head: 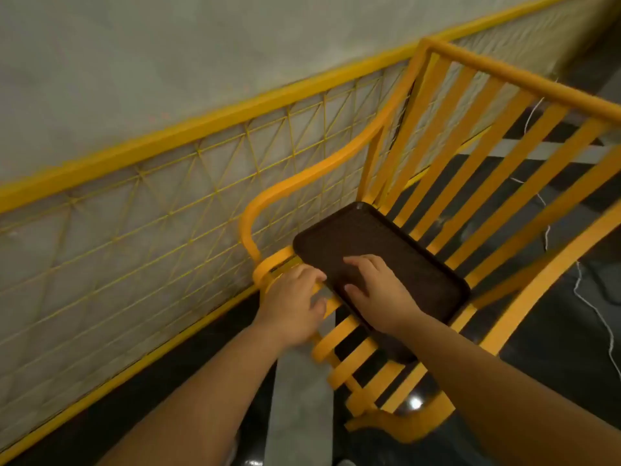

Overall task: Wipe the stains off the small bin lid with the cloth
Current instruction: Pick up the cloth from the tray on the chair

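1. Two bare forearms reach up from the bottom of my view, and both hands sit at the near end of the lid; no cloth shows anywhere.
2. My left hand (295, 306) rests at the lid's near left corner with fingers loosely curled over a slat of the yellow slatted metal chair (353, 361); whether it grips the lid edge I cannot tell.
3. My right hand (378, 290) lies on top, fingers spread flat and holding nothing.
4. Beneath it, the dark brown rounded-rectangular plastic bin lid (379, 240) lies flat on the chair seat, its long axis running from near right to far left.
5. Beyond it, the chair back rises, with the yellow wire-mesh fence (161, 196) to the left.
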`<state>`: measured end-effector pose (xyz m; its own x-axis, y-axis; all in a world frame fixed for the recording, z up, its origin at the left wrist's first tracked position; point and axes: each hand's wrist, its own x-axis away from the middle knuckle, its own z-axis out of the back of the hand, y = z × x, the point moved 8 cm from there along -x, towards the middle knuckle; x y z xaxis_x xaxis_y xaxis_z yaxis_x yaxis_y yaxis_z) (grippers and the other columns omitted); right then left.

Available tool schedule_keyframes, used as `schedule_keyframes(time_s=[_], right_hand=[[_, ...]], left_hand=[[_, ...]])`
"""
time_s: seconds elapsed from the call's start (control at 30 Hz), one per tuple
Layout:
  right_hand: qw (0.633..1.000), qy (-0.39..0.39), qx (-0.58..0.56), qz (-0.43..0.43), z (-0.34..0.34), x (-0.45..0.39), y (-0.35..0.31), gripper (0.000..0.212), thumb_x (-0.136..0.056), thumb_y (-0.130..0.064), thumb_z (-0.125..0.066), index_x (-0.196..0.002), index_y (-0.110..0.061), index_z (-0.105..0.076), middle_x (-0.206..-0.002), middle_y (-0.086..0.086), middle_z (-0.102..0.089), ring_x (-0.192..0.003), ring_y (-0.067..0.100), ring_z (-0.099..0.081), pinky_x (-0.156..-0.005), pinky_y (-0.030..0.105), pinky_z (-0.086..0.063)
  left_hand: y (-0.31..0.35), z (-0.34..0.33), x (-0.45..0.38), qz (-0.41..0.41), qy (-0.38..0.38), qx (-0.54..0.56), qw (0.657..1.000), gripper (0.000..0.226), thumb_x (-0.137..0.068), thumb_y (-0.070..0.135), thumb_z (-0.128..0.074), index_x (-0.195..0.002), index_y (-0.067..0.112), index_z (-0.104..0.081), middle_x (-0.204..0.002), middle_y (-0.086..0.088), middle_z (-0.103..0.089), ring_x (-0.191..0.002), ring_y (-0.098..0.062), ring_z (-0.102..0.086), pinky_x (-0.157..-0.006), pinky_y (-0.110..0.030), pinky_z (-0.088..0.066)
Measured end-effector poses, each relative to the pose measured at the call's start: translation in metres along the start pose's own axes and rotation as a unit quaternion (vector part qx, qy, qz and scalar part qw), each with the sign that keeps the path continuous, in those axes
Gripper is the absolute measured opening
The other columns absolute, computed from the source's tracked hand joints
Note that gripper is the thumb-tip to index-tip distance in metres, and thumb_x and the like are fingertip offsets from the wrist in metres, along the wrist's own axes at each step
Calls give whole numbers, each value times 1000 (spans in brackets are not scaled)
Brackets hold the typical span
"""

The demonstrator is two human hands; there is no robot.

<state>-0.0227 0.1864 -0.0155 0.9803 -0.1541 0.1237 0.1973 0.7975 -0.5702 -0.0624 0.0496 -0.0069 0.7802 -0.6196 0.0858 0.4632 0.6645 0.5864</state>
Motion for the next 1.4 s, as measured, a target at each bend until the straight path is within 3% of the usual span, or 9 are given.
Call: schedule_keyframes(time_s=[0.2, 0.43, 0.77, 0.83, 0.93, 1.03, 1.13, 1.27, 1.4], right_hand=[[990, -95, 30, -98, -58, -22, 70, 40, -98, -25, -47, -138, -23, -46, -140, -1, -44, -128, 18, -42, -105, 34, -39], [987, -89, 13, -134, -103, -47, 116, 48, -100, -24, -43, -147, -18, -34, -153, 2, -32, -139, 19, -30, -112, 36, -32], [979, -100, 70, -166, -124, -52, 149, 60, -100, -26, -44, -153, -19, -16, -160, 1, -14, -147, 20, -12, -117, 37, -22], [977, -92, 116, -155, -123, -51, 146, 60, -99, -15, -45, -152, -19, -17, -160, 2, -17, -146, 21, -15, -116, 37, -25], [978, -60, 127, -153, -111, -51, 141, 51, -96, -5, -44, -144, -21, -38, -145, 5, -44, -130, 23, -44, -103, 35, -42], [974, -15, -18, -225, -96, -50, 146, 44, -96, -5, -40, -133, -26, -54, -124, 3, -60, -100, 19, -61, -79, 29, -53], [938, -34, -208, -274, -101, -47, 136, 40, -96, -7, -41, -125, -24, -62, -113, 4, -66, -89, 17, -63, -66, 26, -52], [852, -95, -434, -278, -111, -35, 90, 32, -96, -5, -45, -110, -19, -70, -100, 10, -72, -94, 27, -69, -90, 43, -54], [790, -157, -555, -207, -115, -28, 43, 32, -95, -4, -44, -109, -13, -71, -107, 15, -71, -102, 29, -68, -96, 46, -50]], left_hand=[[-22, -80, -36, 38, -60, 10, 997, 38, -96, 21, -51, -133, 25, -47, -137, 8, -46, -125, -10, -44, -105, -31, -41], [-49, -135, -61, 53, -86, -9, 995, 50, -98, 21, -47, -146, 25, -33, -151, 6, -33, -141, -11, -27, -115, -31, -28], [-70, -149, -63, 83, -75, 31, 993, 50, -97, 20, -50, -145, 25, -36, -148, 8, -36, -137, -9, -31, -113, -29, -32], [-72, -148, -61, 92, -71, 46, 992, 51, -97, 20, -51, -145, 26, -36, -148, 8, -37, -137, -9, -32, -112, -29, -32], [-75, -150, -55, 126, -84, 112, 982, 49, -98, 21, -49, -145, 27, -36, -148, 8, -36, -137, -10, -32, -109, -28, -31], [-74, -150, -51, 191, -98, 257, 942, 45, -100, 27, -46, -144, 30, -37, -148, 9, -37, -137, -12, -34, -103, -27, -31], [-78, -153, -45, 271, -95, 374, 882, 47, -100, 39, -40, -146, 30, -35, -149, 5, -39, -137, -18, -36, -107, -34, -32], [-95, -160, -33, 365, -91, 480, 793, 64, -86, 68, -37, -138, 32, -46, -139, -4, -54, -127, -24, -49, -110, -51, -33], [-101, -145, -17, 346, -55, 637, 687, 74, -80, 78, -37, -129, 26, -57, -126, -14, -63, -114, -33, -61, -102, -54, -43]])
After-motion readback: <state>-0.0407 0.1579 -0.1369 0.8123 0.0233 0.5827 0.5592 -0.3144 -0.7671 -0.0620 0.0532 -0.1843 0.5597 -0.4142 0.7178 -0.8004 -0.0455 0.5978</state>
